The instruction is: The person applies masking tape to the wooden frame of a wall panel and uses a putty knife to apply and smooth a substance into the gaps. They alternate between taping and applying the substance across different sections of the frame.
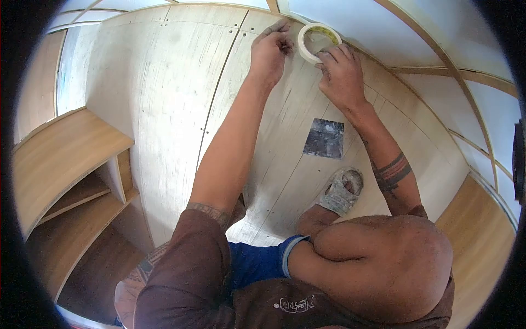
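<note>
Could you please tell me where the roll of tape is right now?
In the head view, the roll of tape sits top centre, held in the right hand against the plywood floor, just right of the left hand.

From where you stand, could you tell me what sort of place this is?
Probably a room being fitted out in wood: bare plywood floor, built-in wooden shelving, and a roll of tape in the right hand.

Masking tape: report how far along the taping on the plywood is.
Done: none of the plywood panel seams in view carries tape. In hand: the right hand holds the masking tape roll at the panel's top edge, while the left hand pinches at the wood beside it; whether it has the tape's free end is too small to tell. Left: apparently all the seams. A dark square sheet lies untouched.
</note>
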Demonstrator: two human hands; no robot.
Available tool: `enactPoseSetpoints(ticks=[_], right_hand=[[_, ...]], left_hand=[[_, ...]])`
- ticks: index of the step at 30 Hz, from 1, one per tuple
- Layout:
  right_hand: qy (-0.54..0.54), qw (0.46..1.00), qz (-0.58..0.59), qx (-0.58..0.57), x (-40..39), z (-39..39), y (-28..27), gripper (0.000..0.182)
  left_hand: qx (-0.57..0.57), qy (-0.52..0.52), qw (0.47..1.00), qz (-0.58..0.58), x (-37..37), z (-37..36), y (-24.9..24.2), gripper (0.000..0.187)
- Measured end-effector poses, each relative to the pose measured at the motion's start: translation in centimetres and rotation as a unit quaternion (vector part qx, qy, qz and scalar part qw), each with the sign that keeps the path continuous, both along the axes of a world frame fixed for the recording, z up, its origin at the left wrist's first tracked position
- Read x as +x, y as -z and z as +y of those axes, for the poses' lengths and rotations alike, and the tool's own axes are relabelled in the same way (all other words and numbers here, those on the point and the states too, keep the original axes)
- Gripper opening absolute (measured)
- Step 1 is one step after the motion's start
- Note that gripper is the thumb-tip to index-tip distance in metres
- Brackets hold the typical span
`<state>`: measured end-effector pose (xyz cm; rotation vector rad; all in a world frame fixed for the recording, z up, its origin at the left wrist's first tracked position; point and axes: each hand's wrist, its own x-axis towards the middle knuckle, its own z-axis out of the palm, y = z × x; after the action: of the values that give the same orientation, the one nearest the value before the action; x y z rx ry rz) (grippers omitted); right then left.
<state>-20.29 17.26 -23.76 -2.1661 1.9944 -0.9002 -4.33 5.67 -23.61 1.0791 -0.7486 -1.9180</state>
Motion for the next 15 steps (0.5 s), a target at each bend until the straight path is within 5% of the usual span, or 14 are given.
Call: enactPoseSetpoints(ticks=[15], right_hand=[[0.009, 1.0, 0.011, 0.006, 0.0, 0.1, -0.5, 0.034]], left_hand=[[-0.044, 0.02, 0.993, -0.108, -0.3, 1.5, -1.0, 0.043]])
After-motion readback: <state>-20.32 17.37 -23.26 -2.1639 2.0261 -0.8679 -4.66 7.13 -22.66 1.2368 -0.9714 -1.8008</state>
